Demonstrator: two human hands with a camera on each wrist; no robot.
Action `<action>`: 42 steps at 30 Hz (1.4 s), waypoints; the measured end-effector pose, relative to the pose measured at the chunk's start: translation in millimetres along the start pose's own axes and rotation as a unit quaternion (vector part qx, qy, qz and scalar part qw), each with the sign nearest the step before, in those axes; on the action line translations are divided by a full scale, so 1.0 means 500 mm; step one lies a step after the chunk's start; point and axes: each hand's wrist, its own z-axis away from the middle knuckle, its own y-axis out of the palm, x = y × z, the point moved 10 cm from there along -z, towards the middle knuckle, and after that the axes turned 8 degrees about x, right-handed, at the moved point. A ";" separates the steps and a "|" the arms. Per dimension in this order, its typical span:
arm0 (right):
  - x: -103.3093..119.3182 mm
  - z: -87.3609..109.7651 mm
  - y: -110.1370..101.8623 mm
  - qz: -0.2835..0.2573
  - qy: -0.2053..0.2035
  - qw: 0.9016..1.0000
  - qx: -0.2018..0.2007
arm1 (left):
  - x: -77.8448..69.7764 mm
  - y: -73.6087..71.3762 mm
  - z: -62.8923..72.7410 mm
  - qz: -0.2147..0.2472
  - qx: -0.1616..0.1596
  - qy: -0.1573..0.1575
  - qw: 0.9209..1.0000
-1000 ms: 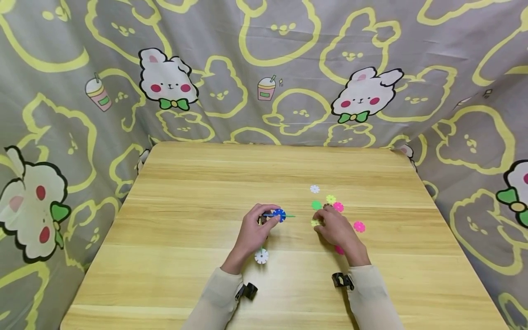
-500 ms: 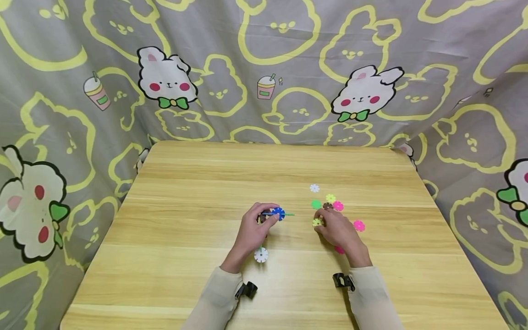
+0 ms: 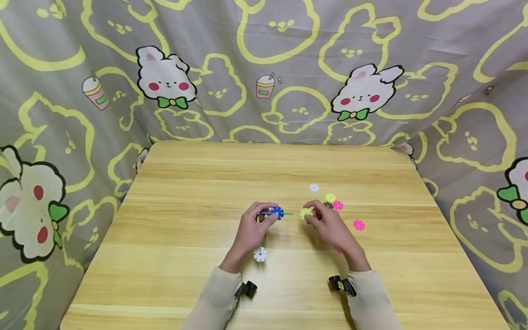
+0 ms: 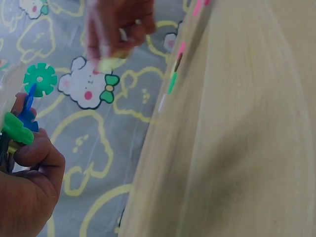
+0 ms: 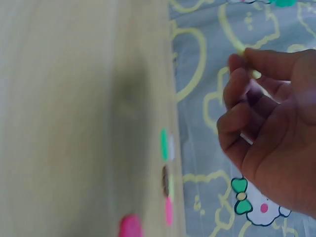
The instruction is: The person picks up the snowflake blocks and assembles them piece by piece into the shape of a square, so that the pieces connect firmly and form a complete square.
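My left hand (image 3: 252, 231) pinches a joined cluster of notched plastic building discs. In it a blue disc (image 3: 277, 212) faces up, with a green disc seen edge-on at its right. A white disc (image 3: 260, 254) hangs at the cluster's near end; the palm and fingers hide much of the middle. The left wrist view shows a green disc (image 4: 40, 80) standing out beyond the blue one. Between thumb and fingertips my right hand (image 3: 332, 227) holds a yellow notched disc (image 3: 305, 213), slightly right of the cluster and apart from it. Both pieces are above the table.
Loose discs lie on the wooden table (image 3: 185, 183) at the right: white (image 3: 314, 187), yellow (image 3: 330, 197), brown (image 3: 328, 205) and pink (image 3: 359, 225) among them. One pink disc is partly under the right forearm. A patterned curtain (image 3: 231, 73) surrounds the table's back and sides.
The right hand has lifted the yellow disc from among the loose discs and moved it left toward the cluster. The left hand has stayed nearly still.
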 end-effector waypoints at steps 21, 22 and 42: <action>0.129 0.021 -0.028 -0.095 -0.024 0.995 0.016 | -0.010 -0.010 -0.011 -0.001 -0.010 0.007 1.000; 0.122 0.019 -0.026 -0.096 -0.024 0.995 0.016 | -0.010 -0.009 -0.011 -0.001 -0.010 0.004 1.000; 0.080 0.004 -0.002 -0.071 -0.044 0.996 0.003 | -0.048 -0.002 0.009 -0.006 -0.005 -0.006 1.000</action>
